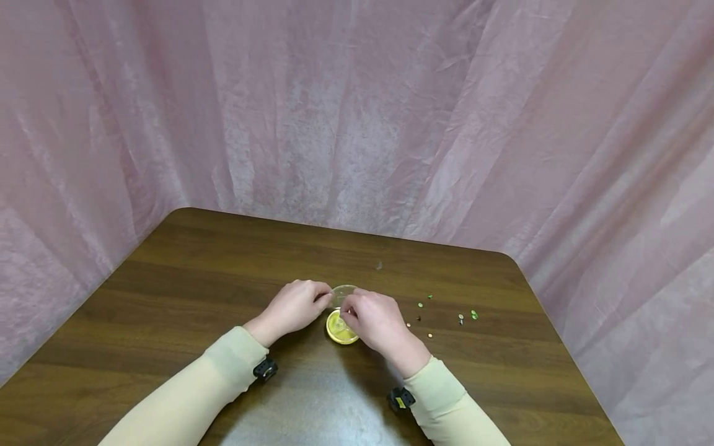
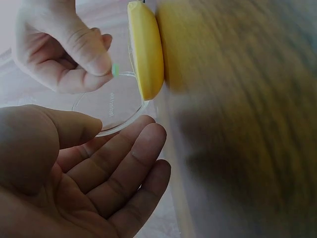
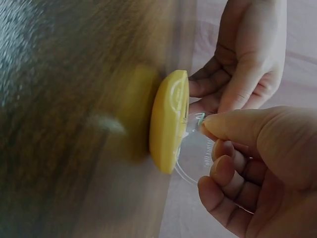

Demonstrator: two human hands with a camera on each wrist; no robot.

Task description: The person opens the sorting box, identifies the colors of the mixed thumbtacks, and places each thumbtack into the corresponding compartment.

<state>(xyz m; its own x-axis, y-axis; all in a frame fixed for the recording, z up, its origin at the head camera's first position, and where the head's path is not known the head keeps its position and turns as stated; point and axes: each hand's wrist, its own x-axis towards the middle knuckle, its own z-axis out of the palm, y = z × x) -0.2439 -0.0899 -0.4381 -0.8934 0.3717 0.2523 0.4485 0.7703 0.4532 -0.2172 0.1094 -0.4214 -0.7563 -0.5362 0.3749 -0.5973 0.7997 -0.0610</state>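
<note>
A round yellow case (image 1: 334, 335) lies on the table with its clear lid (image 1: 343, 296) swung up at the far side. My left hand (image 1: 297, 306) holds the lid's rim between thumb and fingers, the other fingers loosely bent in the left wrist view. Close over the case, my right hand (image 1: 378, 322) pinches a tiny green piece (image 2: 115, 70) between thumb and forefinger. In the right wrist view the green piece (image 3: 201, 118) shows at the fingertips, beside the case's open side. Part of the case's inside is hidden behind the right hand in the head view.
Right of the case, several tiny pieces lie scattered, among them green ones (image 1: 474, 314) and a tan one (image 1: 430, 336). A small clear scrap (image 1: 379, 266) lies farther back. The brown wooden table (image 1: 167, 297) ends at a pink curtain (image 1: 346, 124).
</note>
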